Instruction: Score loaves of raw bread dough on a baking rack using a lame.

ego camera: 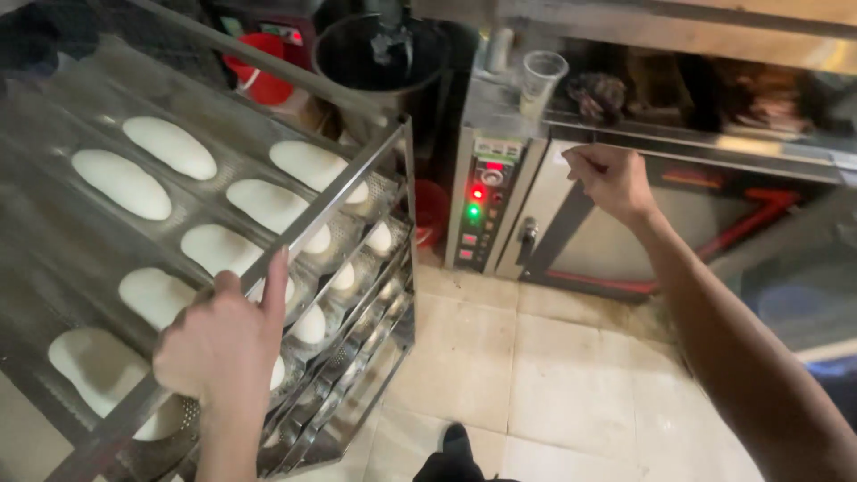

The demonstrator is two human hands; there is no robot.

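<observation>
Left hand (pixel 223 344) at 7 o'clock, fingers wrapped on rack rail (pixel 308 223) over dough pieces (pixel 170 147); right hand (pixel 611 178) at 2 o'clock, fist closed on oven door handle (pixel 562 228).

**Bakery corner, dim, tiled**

Pale square floor tiles (pixel 553 375), grimy grout, scuffed near the wall. Low warm light; dark upper background. Control panel (pixel 480 205) on a steel column: one red lamp lit, one green below. Steel shelf (pixel 714 134) above, cluttered; clear plastic cup (pixel 541 80) at its left end. Big dark round bucket (pixel 379 54) at top centre, red container (pixel 259 67) just left of it.
</observation>
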